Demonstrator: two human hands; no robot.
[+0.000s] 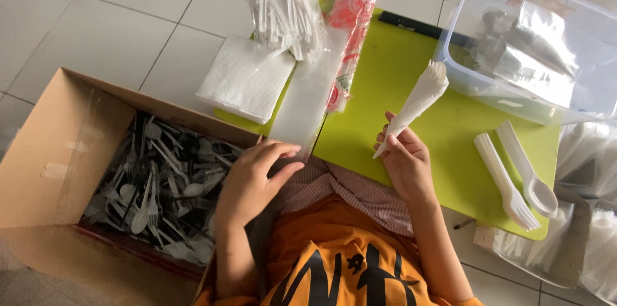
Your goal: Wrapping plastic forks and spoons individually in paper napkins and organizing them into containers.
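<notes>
So my right hand point(406, 163) is pinching a rolled white paper napkin point(414, 103) by its narrow end, fanned tip pointing up over the lime green mat point(411, 81). My left hand point(252, 180) has its fingers loosely curled on the bottom edge of a long clear plastic sleeve point(307, 103), just touching it, not really clamped. Cardboard box point(45, 152) of wrapped cutlery sits on my left. A white plastic fork point(504, 180) and spoon point(528, 171) lie on the mat to my right, by the clear tub point(514, 42).
</notes>
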